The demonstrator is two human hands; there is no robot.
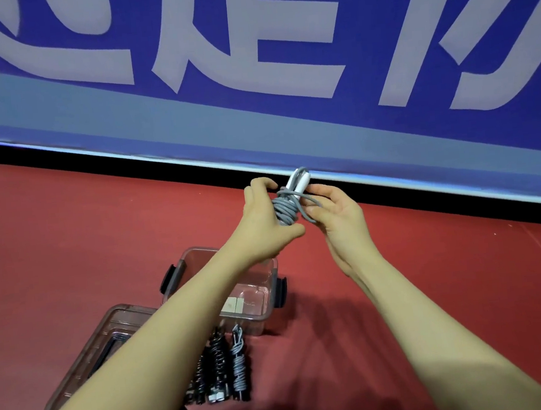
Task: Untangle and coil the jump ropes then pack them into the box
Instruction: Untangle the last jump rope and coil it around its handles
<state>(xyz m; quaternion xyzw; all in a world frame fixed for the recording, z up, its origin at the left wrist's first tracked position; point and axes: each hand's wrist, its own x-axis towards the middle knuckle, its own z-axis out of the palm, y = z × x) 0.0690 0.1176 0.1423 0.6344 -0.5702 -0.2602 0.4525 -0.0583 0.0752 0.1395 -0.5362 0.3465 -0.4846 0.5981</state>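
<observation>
Both hands are raised together, working one grey jump rope (284, 208) held between them. The left hand (265, 220) grips the wound bundle; the right hand (332, 213) pinches a loose loop beside the white handles. Coiling of this rope appears nearly finished, tail unsecured. Below the hands, the clear box (266, 307) sits open on the red floor (67, 241), lid (88, 351) alongside. Several coiled ropes (225, 364) lie just outside it, unpacked. Packing appears largely outstanding.
</observation>
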